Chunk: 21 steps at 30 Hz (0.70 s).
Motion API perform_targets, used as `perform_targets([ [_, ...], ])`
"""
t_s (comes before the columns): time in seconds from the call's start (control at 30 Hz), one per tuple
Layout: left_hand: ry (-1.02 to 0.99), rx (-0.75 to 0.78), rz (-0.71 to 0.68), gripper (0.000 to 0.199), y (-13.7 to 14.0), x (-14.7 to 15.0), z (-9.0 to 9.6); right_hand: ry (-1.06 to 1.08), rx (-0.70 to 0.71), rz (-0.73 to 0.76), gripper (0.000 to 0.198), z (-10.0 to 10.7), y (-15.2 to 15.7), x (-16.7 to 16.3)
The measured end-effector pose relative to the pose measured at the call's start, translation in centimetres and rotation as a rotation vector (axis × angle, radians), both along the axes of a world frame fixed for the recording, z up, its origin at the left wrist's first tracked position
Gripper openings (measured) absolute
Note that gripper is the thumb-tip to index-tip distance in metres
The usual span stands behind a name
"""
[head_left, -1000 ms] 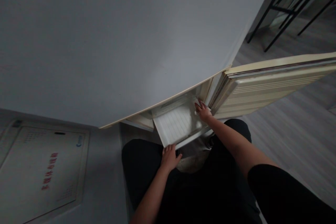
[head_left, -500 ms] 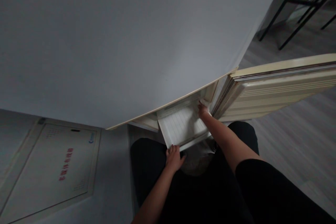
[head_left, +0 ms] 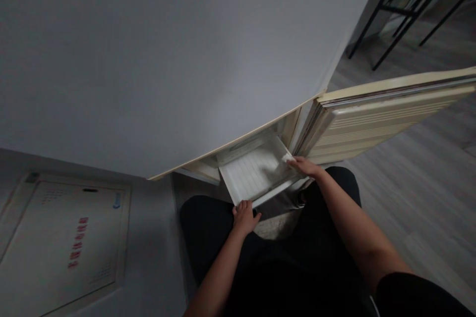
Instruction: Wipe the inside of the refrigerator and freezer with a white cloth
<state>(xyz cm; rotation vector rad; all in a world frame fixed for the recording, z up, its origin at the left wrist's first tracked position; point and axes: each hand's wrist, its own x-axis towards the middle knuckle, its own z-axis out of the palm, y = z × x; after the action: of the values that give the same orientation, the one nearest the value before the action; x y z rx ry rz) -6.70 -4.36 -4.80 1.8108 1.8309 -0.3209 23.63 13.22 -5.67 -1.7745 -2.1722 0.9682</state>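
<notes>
Since the white drawer (head_left: 247,173) is set partway out of its compartment (head_left: 290,129), its near-left corner is likely steadied by the left hand (head_left: 244,219), thumb spread; a white wad (head_left: 286,157) is pinched by the right hand (head_left: 304,166) at the drawer's right.

Red Chinese characters (head_left: 78,242), slightly blurred and readable as 多媒体布线箱, are printed in a slanted line on the pale panel (head_left: 40,237) set in the wall. A small blue mark (head_left: 117,200) is placed near the panel's upper right corner; its lettering cannot be read.
</notes>
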Motion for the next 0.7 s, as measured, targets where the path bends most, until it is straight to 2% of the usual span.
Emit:
perform_targets([
  [0.1,-0.002,-0.015,0.014,0.049,0.3,0.2,-0.2,0.167,0.203,-0.364,0.064,0.8,-0.4,1.9],
  [0.13,0.0,-0.018,0.019,0.05,0.4,0.3,-0.3,0.201,0.275,-0.457,0.066,0.8,-0.5,2.0],
  [0.17,0.0,-0.019,0.023,0.051,0.4,0.4,-0.3,0.203,0.298,-0.483,0.067,0.6,-0.4,1.7],
  [0.23,-0.002,-0.019,0.027,0.051,0.5,0.5,-0.5,0.131,0.195,-0.374,0.064,-0.2,-0.2,0.5],
  [0.3,-0.006,-0.021,0.03,0.05,0.5,0.5,-0.5,0.011,-0.005,-0.262,0.062,-1.3,0.4,-1.0],
  [0.4,-0.017,-0.017,0.033,0.05,0.4,0.4,-0.5,-0.118,-0.176,-0.236,0.064,-2.7,2.0,-2.6],
  [0.57,-0.037,0.001,0.048,0.048,0.2,0.4,-0.2,-0.093,-0.167,-0.135,0.044,-4.2,5.2,-2.8],
  [0.7,-0.055,0.014,0.072,0.043,0.2,0.5,0.0,-0.085,-0.134,-0.072,0.041,-4.7,5.5,-2.1],
])
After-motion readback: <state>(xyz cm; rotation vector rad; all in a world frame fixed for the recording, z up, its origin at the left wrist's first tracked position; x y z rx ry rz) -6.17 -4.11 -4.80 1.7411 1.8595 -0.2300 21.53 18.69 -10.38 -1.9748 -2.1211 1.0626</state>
